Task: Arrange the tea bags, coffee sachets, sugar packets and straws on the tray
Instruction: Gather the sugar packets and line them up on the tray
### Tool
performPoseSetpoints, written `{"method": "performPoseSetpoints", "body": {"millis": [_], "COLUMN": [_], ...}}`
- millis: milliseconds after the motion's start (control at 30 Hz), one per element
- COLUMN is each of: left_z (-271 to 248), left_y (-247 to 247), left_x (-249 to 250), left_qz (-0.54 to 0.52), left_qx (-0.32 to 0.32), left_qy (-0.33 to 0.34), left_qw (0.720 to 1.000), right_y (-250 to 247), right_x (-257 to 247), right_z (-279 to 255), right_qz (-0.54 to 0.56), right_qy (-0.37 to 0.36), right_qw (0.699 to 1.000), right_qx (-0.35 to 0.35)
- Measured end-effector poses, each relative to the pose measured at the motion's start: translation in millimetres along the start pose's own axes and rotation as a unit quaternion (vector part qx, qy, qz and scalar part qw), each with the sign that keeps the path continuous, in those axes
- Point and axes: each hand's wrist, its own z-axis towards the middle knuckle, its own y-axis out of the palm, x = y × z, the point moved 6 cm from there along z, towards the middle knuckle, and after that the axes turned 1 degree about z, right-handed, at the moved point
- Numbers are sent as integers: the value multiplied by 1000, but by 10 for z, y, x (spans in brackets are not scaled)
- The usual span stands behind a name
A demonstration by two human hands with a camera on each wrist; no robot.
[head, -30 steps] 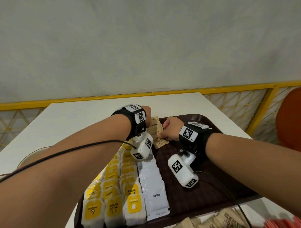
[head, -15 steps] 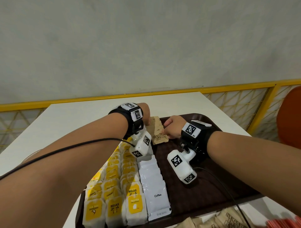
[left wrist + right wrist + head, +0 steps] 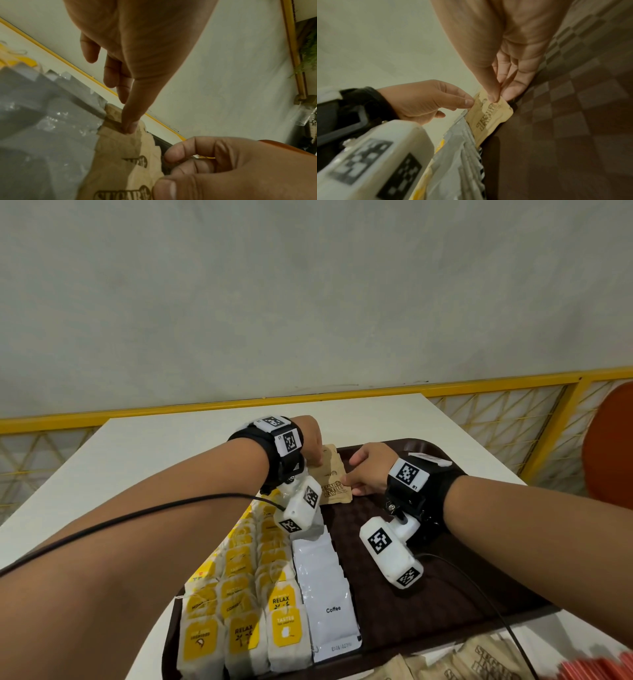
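Brown sugar packets stand overlapped at the far end of the dark brown tray, just beyond the column of white coffee sachets. My left hand pinches the packets' far left edge, its thumb on top of the sugar packets. From the other side my right hand pinches the sugar packets between thumb and fingers. Rows of yellow-tagged tea bags fill the tray's left part.
More loose sugar packets and red straws lie on the white table in front of the tray. A yellow railing runs behind the table. An orange chair stands at the right.
Both hands have shifted a little toward the tray's far end. The sugar packets between them have drawn together into a tighter overlapped stack.
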Motion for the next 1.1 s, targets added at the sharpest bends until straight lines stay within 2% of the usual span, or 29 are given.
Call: {"method": "performPoseSetpoints", "body": {"millis": [133, 300, 433, 633, 733, 800, 933, 1100], "left_z": [-36, -77, -153, -326, -378, -372, -347, -352], "left_y": [-101, -270, -265, -232, -242, -231, -189, -120], "left_x": [-24, -362, -608, -587, -503, -457, -360, -247], "left_qz": [-39, -77, -64, -30, -27, -47, -80, -70], "left_qx": [20, 77, 84, 90, 104, 102, 91, 85], "left_qy": [9, -39, -79, -48, -34, -27, -16, -3], "left_qw": [999, 993, 991, 994, 994, 993, 993, 994], "right_y": [-34, -92, 117, 133, 41, 25, 57, 52], "right_x": [-10, -164, -232, -284, -282, -264, -225, -184], "right_z": [1, 94, 69, 4, -57, -88, -170, -164], "right_qz": [-9, -27, -66, -124, -117, -117, -179, -183], "right_qy": [-11, -60, -75, -86, -90, -92, -65, -51], "right_qw": [1000, 997, 995, 988, 986, 987, 982, 982], "right_qx": [2, 43, 7, 32, 77, 68, -7, -7]}}
